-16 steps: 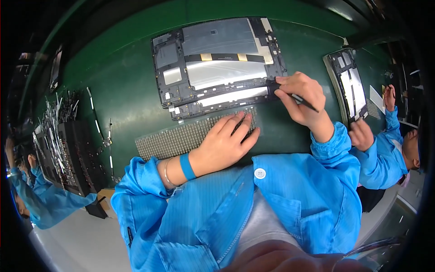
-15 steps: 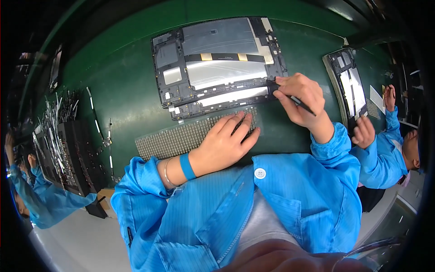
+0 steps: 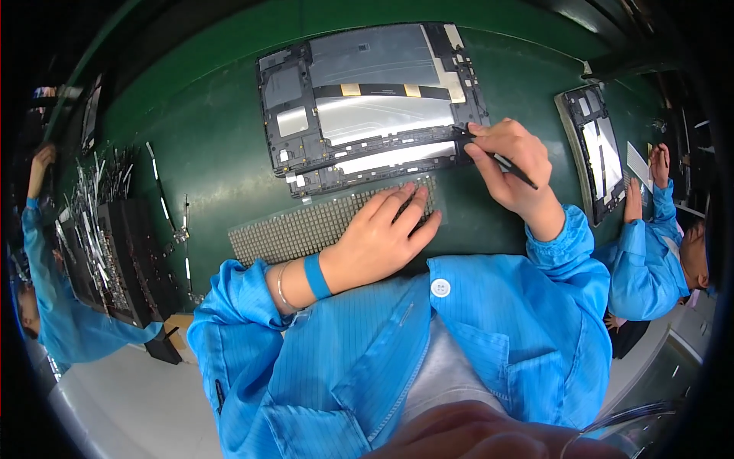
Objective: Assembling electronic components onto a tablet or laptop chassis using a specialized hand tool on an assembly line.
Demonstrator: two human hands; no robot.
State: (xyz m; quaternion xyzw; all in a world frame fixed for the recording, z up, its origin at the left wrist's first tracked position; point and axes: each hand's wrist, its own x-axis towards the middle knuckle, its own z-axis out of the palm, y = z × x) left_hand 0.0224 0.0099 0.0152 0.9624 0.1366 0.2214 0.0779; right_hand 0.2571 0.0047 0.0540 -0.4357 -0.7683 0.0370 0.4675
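My right hand (image 3: 511, 162) pinches slim black tweezers (image 3: 517, 172), their tip at the lower right edge of a tablet-like device housing (image 3: 382, 69). That housing has a black frame, silver inner areas and a dark ribbon cable with gold patches. It lies over another similar frame (image 3: 359, 177), whose lower edge shows beneath it. My left hand (image 3: 386, 233) lies with its fingers spread on a clear sheet of small grey-beige square pads (image 3: 294, 229), just below the housings. Whether a pad sits at the tweezers' tip is too small to tell.
At left stands a black holder (image 3: 122, 252) full of thin strips and cables, with several loose strips (image 3: 158, 183) beside it. A stack of similar housings (image 3: 592, 153) lies at right, near a co-worker's hand (image 3: 633, 203). Another person's arm (image 3: 37, 180) reaches in at far left.
The tweezers' tip has moved slightly up along the housing's edge, and the housings have shifted slightly. My left hand stays on the sheet. The left co-worker's arm has risen; the right one's hand left the stack.
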